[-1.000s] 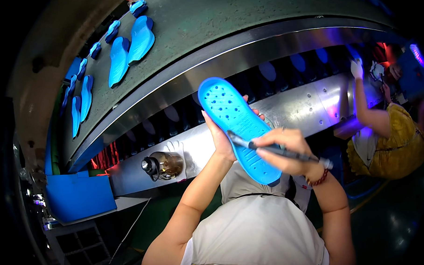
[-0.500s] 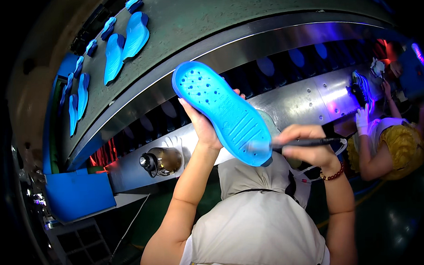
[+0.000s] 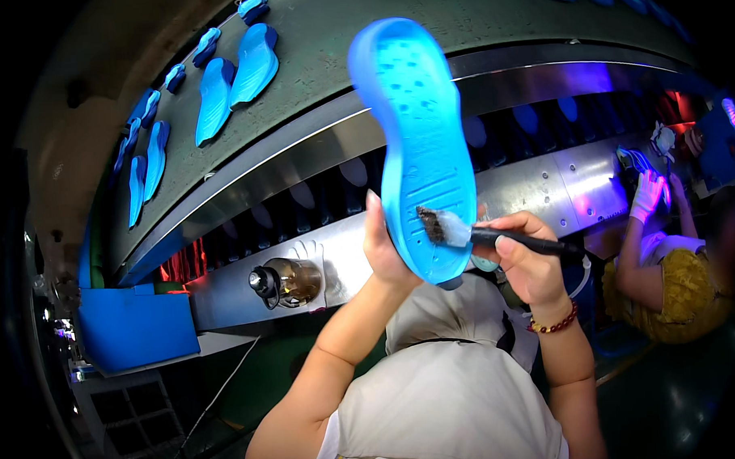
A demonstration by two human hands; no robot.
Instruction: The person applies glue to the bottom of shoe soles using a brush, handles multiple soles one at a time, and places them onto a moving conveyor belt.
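Conveyor [image 3: 312, 37] behind | left hand [image 3: 385, 257] fingers grip blue sole [image 3: 421, 147] (long axis upright) | right hand [image 3: 530, 260] fingers clasp brush [image 3: 497, 237]

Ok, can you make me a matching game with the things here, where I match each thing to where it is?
Things:
1. sole
2. brush
3. jar
4. blue bin

Places:
A. on the metal ledge, left of the hands
B. far left, below the belt
C. in the right hand
D. held up by the left hand

Pairs: 1-D, 2-C, 3-A, 4-B
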